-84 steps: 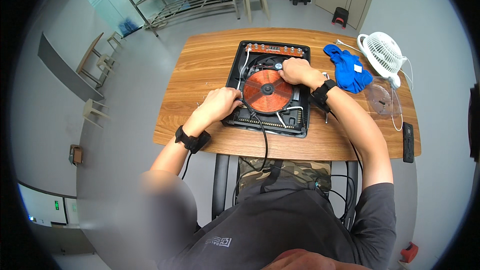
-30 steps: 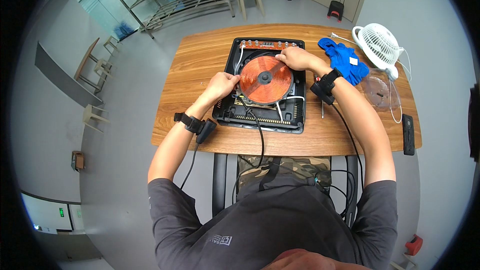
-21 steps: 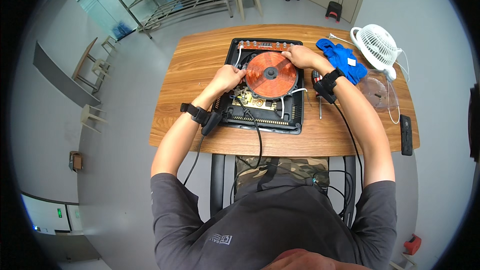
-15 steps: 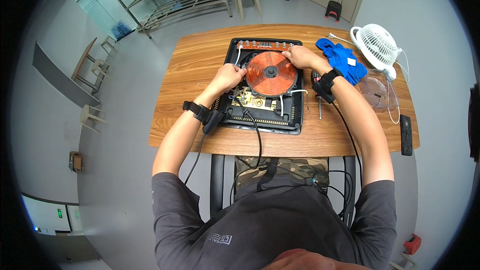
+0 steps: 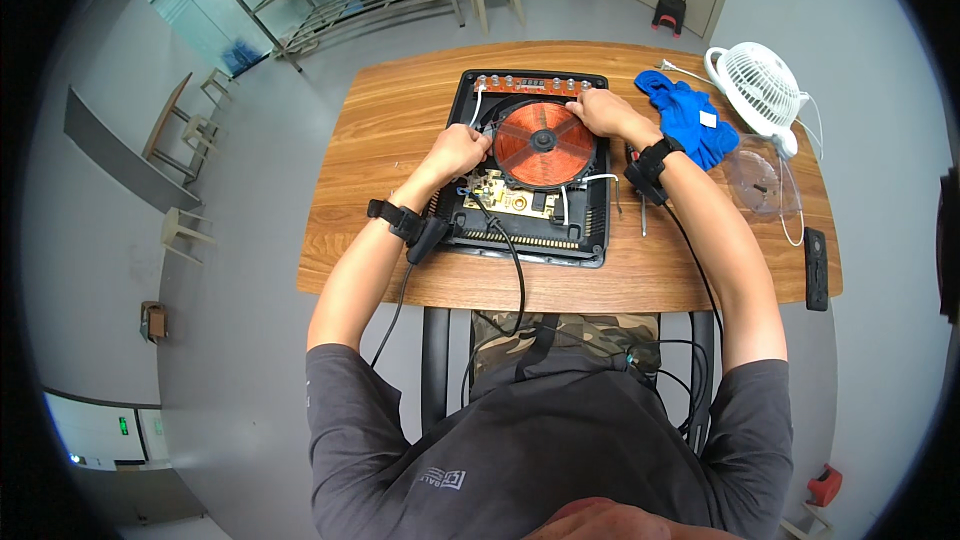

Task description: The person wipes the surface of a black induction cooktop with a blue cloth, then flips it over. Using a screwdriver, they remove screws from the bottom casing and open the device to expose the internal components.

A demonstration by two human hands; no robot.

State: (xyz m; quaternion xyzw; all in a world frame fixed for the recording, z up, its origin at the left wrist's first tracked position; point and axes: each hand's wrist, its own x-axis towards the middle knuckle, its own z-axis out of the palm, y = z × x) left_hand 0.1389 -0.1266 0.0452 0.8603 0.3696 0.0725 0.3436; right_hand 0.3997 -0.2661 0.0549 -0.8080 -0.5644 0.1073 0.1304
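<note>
An opened induction cooker (image 5: 575,244) lies on the table, its black casing showing the inner parts. A round copper induction coil (image 5: 520,155) sits in it, above a yellowish circuit board (image 5: 515,202). My left hand (image 5: 458,152) is closed at the coil's left edge, thumb and fingers pinching there. Its fingertips are partly hidden. My right hand (image 5: 604,114) is closed over the coil's upper right rim, thumb on top and the other fingers curled out of sight. A red control strip (image 5: 530,86) with several round buttons runs along the casing's far edge.
Right of the casing lie a screwdriver (image 5: 644,220), a blue cloth (image 5: 690,123), a white fan (image 5: 757,86), a clear plastic dish (image 5: 755,180) and a dark oblong object (image 5: 816,270). A black cable (image 5: 519,280) hangs over the near table edge (image 5: 560,302). Wires trail from both wrist straps.
The view has shifted slightly. Both hands stay at the coil's rim, with hardly any visible movement of the coil.
</note>
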